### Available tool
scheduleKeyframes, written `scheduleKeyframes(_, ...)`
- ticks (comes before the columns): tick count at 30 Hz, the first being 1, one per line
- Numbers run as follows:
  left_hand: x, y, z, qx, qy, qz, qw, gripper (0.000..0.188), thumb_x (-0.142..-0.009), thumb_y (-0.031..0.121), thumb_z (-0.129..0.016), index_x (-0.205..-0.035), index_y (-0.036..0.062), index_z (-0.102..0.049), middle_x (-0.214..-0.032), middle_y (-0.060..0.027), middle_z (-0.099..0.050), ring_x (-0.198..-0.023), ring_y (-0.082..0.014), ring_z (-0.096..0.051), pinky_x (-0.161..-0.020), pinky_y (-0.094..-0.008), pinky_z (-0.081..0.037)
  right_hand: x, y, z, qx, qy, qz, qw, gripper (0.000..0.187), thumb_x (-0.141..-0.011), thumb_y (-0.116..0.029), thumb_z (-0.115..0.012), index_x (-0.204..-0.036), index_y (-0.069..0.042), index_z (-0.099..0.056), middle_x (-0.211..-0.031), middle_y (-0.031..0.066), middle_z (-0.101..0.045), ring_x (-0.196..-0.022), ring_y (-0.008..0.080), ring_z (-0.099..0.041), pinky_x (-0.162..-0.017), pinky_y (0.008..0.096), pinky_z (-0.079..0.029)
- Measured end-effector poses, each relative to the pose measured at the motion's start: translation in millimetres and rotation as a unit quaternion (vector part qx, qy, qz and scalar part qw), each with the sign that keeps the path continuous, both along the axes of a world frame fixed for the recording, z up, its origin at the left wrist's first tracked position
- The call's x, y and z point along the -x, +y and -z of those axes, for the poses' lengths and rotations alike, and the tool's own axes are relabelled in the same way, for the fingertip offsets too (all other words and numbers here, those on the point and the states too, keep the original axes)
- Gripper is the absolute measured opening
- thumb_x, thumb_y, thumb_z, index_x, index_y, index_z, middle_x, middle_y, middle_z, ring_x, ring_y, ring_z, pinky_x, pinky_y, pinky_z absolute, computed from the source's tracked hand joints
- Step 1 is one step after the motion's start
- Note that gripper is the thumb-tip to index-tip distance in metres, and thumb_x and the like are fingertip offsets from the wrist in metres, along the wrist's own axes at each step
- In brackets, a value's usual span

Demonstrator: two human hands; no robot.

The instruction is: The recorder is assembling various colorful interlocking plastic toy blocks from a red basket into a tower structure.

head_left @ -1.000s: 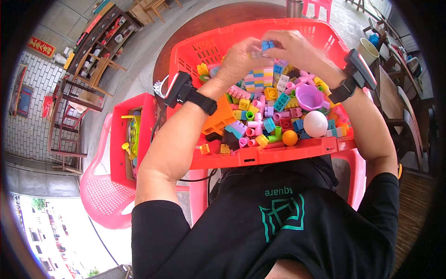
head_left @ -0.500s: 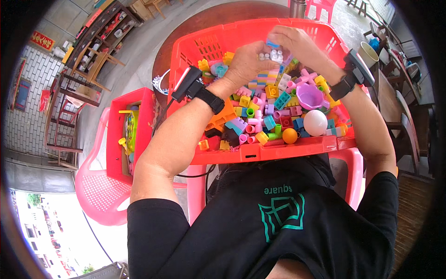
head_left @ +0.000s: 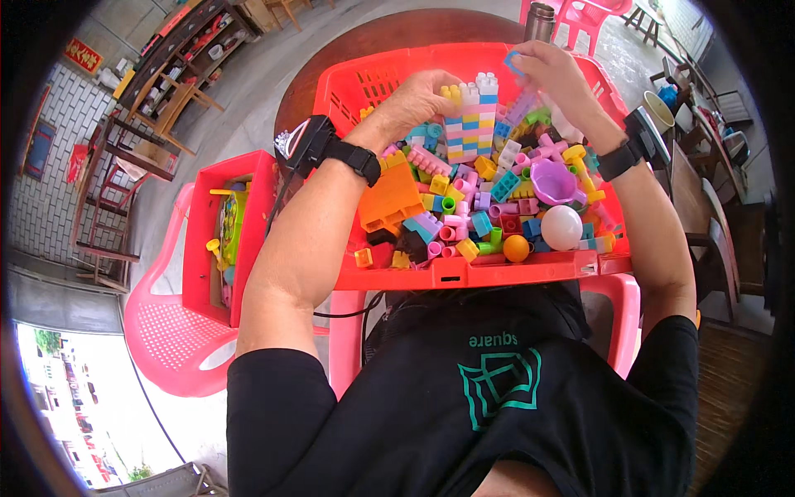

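Observation:
A wall of stacked toy building blocks (head_left: 470, 128), in pale, yellow, pink and blue layers with a stepped top, stands upright amid loose blocks in the red plastic basket (head_left: 513, 273). My left hand (head_left: 424, 98) grips its left side with closed fingers. Higher up and to the right, my right hand (head_left: 551, 73) pinches a small blue block (head_left: 514, 62), apart from the wall. Nearer me lie a purple bowl-shaped piece (head_left: 555, 180), a white ball (head_left: 561, 228), an orange ball (head_left: 516, 248) and a large orange piece (head_left: 391, 197).
The basket sits against a round brown table (head_left: 364, 35) bearing a metal flask (head_left: 539, 22). To the left, a red box (head_left: 211, 277) with toys rests on a pink plastic chair (head_left: 170, 331). Wooden furniture (head_left: 704, 178) stands at the right.
My right hand has drawn up and right from the block wall, carrying the blue block. My left hand has shifted left, and the wall now shows more fully.

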State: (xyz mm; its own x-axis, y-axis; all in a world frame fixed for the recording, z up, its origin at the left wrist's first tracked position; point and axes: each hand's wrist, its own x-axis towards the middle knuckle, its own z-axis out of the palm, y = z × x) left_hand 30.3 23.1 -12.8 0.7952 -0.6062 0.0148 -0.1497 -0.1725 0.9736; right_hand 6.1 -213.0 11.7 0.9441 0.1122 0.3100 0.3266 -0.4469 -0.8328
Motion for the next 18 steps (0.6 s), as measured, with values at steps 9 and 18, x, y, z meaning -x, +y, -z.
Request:
scheduleKeyframes(9, -3.1, -1.1, 16.8, -0.07, 0.015, 0.013, 0.997, 0.019, -0.073, 0.011, -0.069, -0.091, 0.0102, -0.064, -0.081, 0.0027, -0.062, -0.073, -0.0091, -0.054, -0.062, -0.0273, -0.043, 6.3, 10.9, -26.3, 0.005, -0.107, -0.033, 0.994, 0.024, -0.085, -0.026, -0.059, -0.1, -0.007, -0.064, -0.078, -0.001, -0.06, -0.07, 0.0055, -0.052, -0.066, 0.0203, -0.043)
scheduleKeyframes(18, -8.1, -1.2, 16.2, -0.159, -0.014, 0.026, 0.987, 0.023, -0.07, 0.011, -0.071, -0.091, 0.0092, -0.063, -0.08, 0.0021, -0.061, -0.07, -0.0086, -0.052, -0.056, -0.0257, -0.04, 28.4, 32.8, -78.5, 0.069, -0.064, -0.124, 0.988, 0.026, -0.082, -0.024, -0.063, -0.096, -0.002, -0.063, -0.078, -0.0013, -0.06, -0.072, 0.0046, -0.053, -0.066, 0.0189, -0.043)
